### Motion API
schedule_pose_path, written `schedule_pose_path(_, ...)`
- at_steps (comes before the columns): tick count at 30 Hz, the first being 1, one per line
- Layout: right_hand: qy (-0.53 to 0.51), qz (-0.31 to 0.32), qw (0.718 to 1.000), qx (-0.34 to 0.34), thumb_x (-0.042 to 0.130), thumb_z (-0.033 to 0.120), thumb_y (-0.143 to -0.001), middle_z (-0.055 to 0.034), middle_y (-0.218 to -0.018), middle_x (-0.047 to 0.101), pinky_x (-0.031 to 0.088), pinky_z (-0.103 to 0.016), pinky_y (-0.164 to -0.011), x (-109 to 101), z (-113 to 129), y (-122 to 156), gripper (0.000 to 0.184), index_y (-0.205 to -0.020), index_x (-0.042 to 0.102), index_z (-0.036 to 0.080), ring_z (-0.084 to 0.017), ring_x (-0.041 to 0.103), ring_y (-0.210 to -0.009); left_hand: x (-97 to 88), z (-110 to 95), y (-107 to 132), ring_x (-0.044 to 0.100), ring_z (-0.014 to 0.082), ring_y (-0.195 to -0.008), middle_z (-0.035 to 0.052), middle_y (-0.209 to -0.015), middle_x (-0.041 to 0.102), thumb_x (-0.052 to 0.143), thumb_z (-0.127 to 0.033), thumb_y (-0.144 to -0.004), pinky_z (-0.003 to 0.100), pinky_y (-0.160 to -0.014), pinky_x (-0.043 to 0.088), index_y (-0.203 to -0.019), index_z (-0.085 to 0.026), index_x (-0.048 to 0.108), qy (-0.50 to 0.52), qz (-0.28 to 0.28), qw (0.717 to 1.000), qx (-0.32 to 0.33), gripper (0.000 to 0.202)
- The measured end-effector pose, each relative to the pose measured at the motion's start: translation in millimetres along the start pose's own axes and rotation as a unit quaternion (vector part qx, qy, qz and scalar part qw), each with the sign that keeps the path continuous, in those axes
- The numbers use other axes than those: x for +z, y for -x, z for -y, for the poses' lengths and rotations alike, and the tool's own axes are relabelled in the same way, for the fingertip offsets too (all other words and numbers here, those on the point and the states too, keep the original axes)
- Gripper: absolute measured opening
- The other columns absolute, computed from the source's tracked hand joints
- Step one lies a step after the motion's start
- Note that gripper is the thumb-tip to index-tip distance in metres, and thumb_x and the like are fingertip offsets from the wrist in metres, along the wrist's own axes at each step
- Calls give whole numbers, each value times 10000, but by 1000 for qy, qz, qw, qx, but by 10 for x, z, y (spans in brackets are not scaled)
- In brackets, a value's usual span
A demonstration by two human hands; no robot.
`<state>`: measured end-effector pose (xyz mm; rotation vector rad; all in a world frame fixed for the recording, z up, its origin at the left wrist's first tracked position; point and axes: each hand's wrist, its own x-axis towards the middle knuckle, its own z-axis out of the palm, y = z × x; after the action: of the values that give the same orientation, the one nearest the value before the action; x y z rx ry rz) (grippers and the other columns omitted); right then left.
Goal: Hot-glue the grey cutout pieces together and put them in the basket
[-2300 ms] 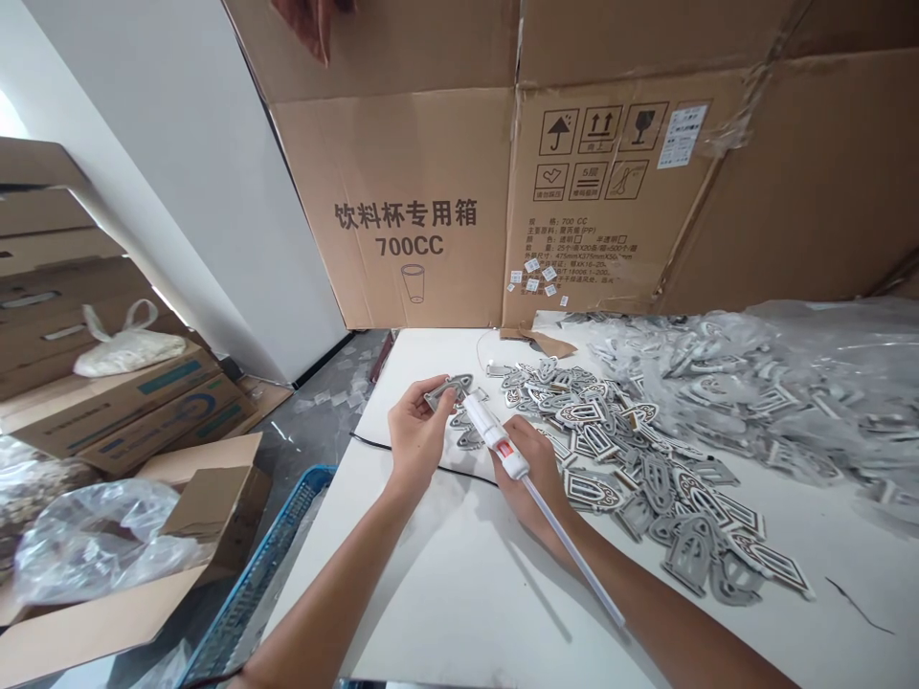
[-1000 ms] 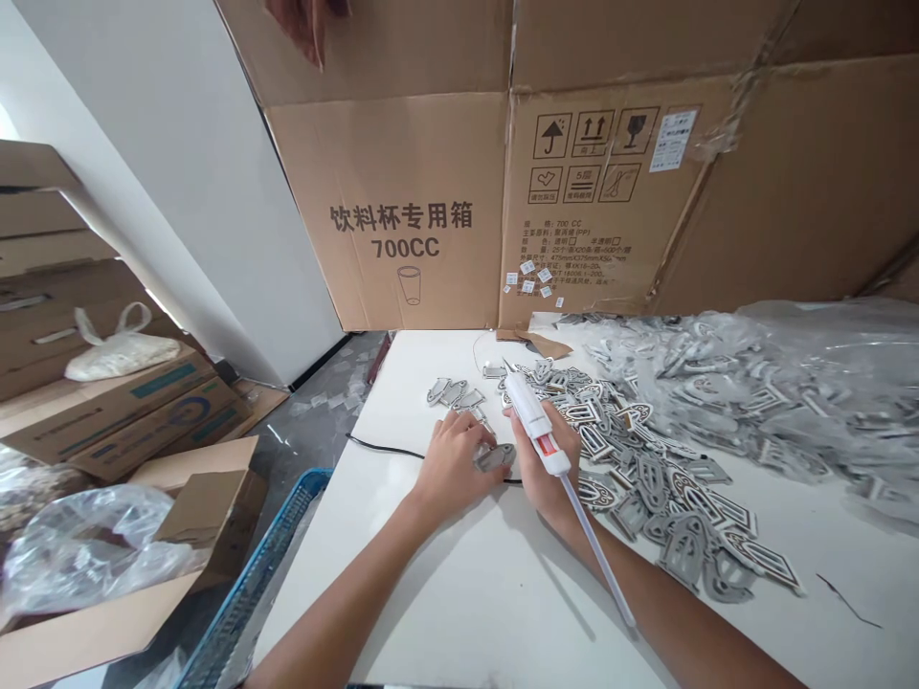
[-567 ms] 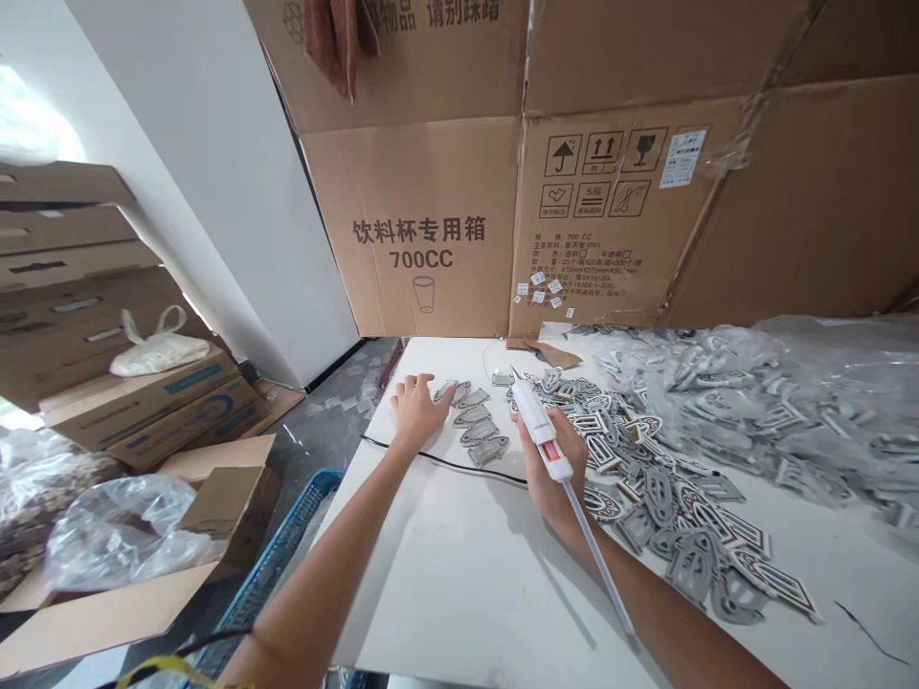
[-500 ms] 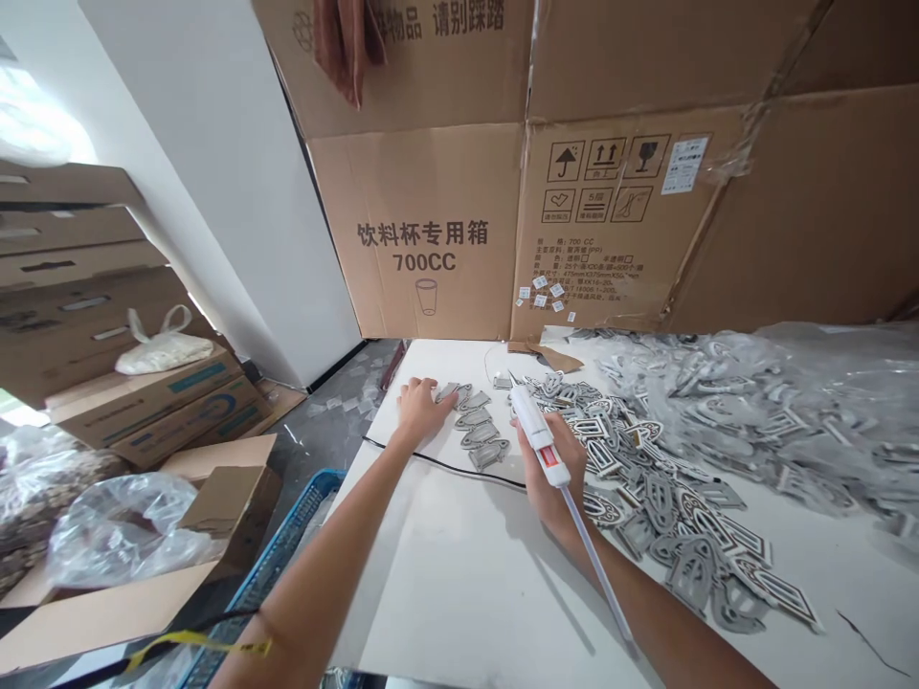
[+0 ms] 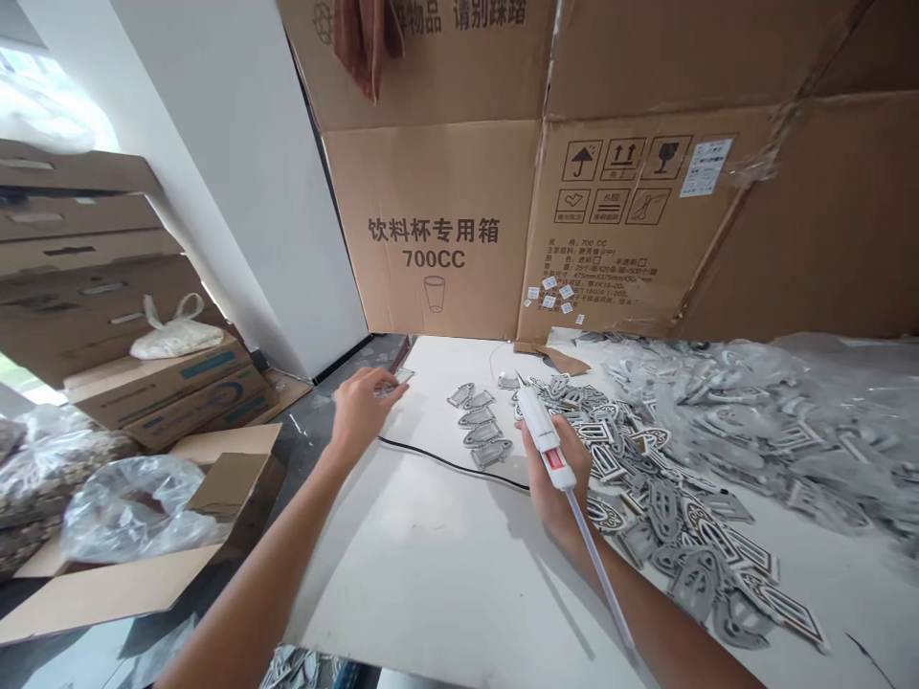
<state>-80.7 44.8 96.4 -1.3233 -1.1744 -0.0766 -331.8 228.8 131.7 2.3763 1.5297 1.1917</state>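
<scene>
Where the hands are: L hand [image 5: 361, 413] out at far-left edge of table [image 5: 409, 584], R hand [image 5: 552, 483] nearer mid-table, well apart from it.

L fingers [image 5: 380, 390]: stretched fwd, only slightly curled; small grey pc [image 5: 393, 385] right at the tips, can't tell if pinched or just touched.

R fingers [image 5: 540, 457]: curled firmly round barrel of white hot-glue pen [image 5: 538, 431], tip aimed twd far end of table, nothing else in that hand.

Glue stick: clear rod [image 5: 607, 584] runs from pen's rear end down past R wrist, alongside forearm.

Row: 5 grey cut-out pcs [image 5: 478, 421] in loose column btwn the hands, closer to R.

Pile: big heap of arch-shaped pcs [image 5: 664, 507], white-and-brown patterned faces, grey backs, just right of R hand.

Cable: black cord [image 5: 452, 464] lies across table, below the row.

Bag: clear plastic bag [image 5: 747, 411] w/ more pcs, far right of table.

Behind: big cardboard carton [image 5: 431, 230] printed 700CC along far edge, brown cloth [image 5: 363, 38] hanging at its top.

Left side: stacked flat boxes [image 5: 93, 258], white bag [image 5: 176, 340] on top of boxes, crumpled plastic [image 5: 133, 507] at open box.
</scene>
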Motion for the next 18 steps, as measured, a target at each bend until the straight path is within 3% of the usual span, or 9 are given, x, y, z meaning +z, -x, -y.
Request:
schedule_pose_path(4,-4,6,1000,19,601,355,-1020,-45,-852,661,481,-324,-689,-7,-22,6,231,-877,713,213,-222,669,-776,-513,275,125,744,246,-896,33,-924,789,708,-541,-888,331,-892,520,-839,-247,736,-56,-23,998,-37,299)
schedule_pose_path(8,-11,-3,999,36,632,394,-1009,-45,-865,690,490,-330,-727,-1,-60,27,226,-900,701,209,-226,679,-799,-789,667,461,726,225,-850,8,-844,775,665,-615,-905,320,-861,503,-842,-231,750,-108,-31,989,-96,398)
schedule_pose_path(11,-11,-1,999,33,631,409,-1006,-59,-890,721,507,-343,-767,-2,-78,45,242,-920,722,202,-231,695,-819,-825,976,832,706,264,-858,42,-792,772,679,-625,-877,340,-813,484,-817,-220,760,-162,27,973,-162,417)
schedule_pose_path(14,5,-3,1000,27,643,423,-997,-73,-900,746,518,-358,-774,-5,-100,70,256,-934,761,205,-243,718,-824,-756,1236,1253,716,305,-887,74,-845,789,638,-629,-875,344,-765,460,-812,-236,748,-196,131,949,-209,412)
schedule_pose_path(18,23,0,998,60,651,479,-990,-80,-850,757,523,-386,-741,3,-153,126,298,-944,788,218,-264,718,-773,-579,1481,1795,736,339,-939,112,-901,785,675,-495,-847,343,-745,468,-768,-224,694,-215,259,894,-296,283)
